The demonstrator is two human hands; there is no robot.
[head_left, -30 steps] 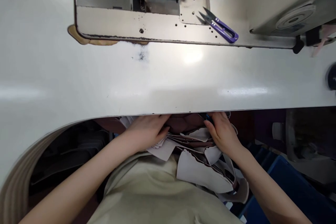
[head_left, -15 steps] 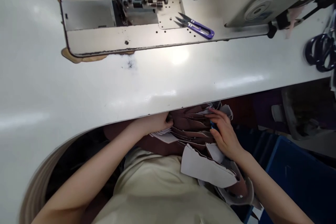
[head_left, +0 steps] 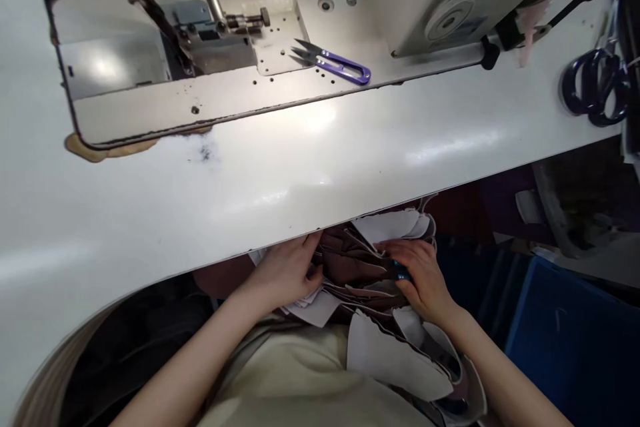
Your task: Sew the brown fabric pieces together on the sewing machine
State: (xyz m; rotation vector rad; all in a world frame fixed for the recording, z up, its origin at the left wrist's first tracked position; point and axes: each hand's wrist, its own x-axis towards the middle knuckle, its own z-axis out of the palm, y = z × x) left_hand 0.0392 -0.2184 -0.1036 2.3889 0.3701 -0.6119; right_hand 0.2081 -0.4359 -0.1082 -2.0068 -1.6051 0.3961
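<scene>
Head view: white glossy tabletop (head_left: 300,173) runs across the scene; all places below taken from it. Just under its front edge, a loose heap of dark maroon and off-white flat pieces (head_left: 400,355), layered and fanned, lies against a pale green garment (head_left: 295,373) worn by the seated person.

Left hand (head_left: 287,273) at the heap's left side, close to the tabletop edge, thumb apart from the forefinger; some fingertips hidden, so cannot tell whether it pinches a layer. Right hand (head_left: 424,277) at the heap's right side, fingers curled round a small blue-and-dark tool (head_left: 401,271), mostly covered by the hand; grip narrow. Its fingertips reach an off-white layer.

Set into the tabletop: metal bed plate (head_left: 220,97) of a grey sewing machine (head_left: 415,3). Purple-handled thread snips (head_left: 333,61) rest on the plate, blades apart. Dark blue-handled scissors (head_left: 591,92) lie at the tabletop's right end. Blue container (head_left: 570,340) below the tabletop, right of the right forearm.
</scene>
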